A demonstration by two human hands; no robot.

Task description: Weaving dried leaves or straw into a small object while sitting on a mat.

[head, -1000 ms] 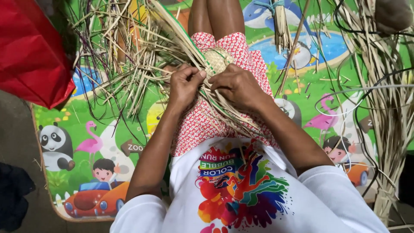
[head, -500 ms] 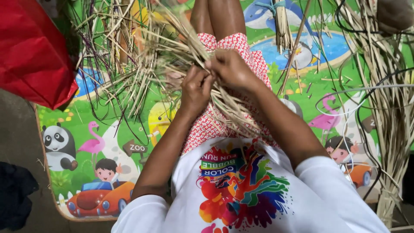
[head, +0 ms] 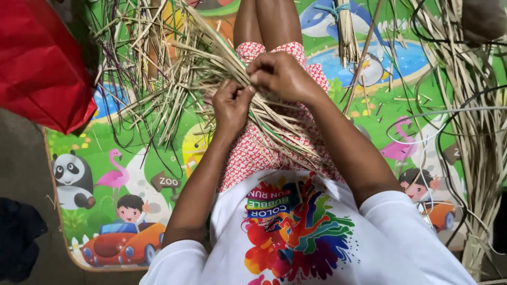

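I sit on a colourful play mat (head: 132, 158) with a loose woven piece of dry straw strips (head: 200, 68) across my lap. My left hand (head: 229, 105) grips strips near the middle of the weave, knuckles up. Just above it and touching it, my right hand (head: 280, 74) pinches strips between fingers and thumb. Long strip ends fan out to the upper left and trail down over my red patterned shorts (head: 253, 153). The woven centre is hidden under my hands.
A red cloth bag (head: 42, 63) lies at the upper left. A thick bundle of long dry strips (head: 475, 132) runs down the right side, with thin cables (head: 449, 121) looping over it. A tied bundle (head: 346, 31) lies near my knees. A dark cloth (head: 16, 237) sits at lower left.
Both hands have shifted up and closer together on the weave. The round woven centre seen a second ago is now covered by them.
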